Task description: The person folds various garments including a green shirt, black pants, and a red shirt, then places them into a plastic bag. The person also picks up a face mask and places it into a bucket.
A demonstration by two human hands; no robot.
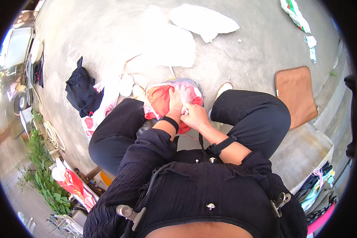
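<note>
Between my knees rests a plastic bag (193, 86) stuffed with red and orange cloth (158, 99). My left hand (175, 101) lies on its top, fingers pointing away from me and partly hidden by the thin plastic. My right hand (195, 116) is closed on a gathered part of the bag, next to my left wrist. A dark garment (84, 89) lies on the ground to the left, beside a white plastic bag with red print (89, 126).
White sacks (203, 20) lie on the concrete ahead, overexposed. A brown mat (296, 96) leans by a concrete step (303, 148) on the right. Face masks (311, 49) lie farther off. Clothes (318, 187) are piled at lower right; a coiled hose (52, 135) and plants (43, 175) are left.
</note>
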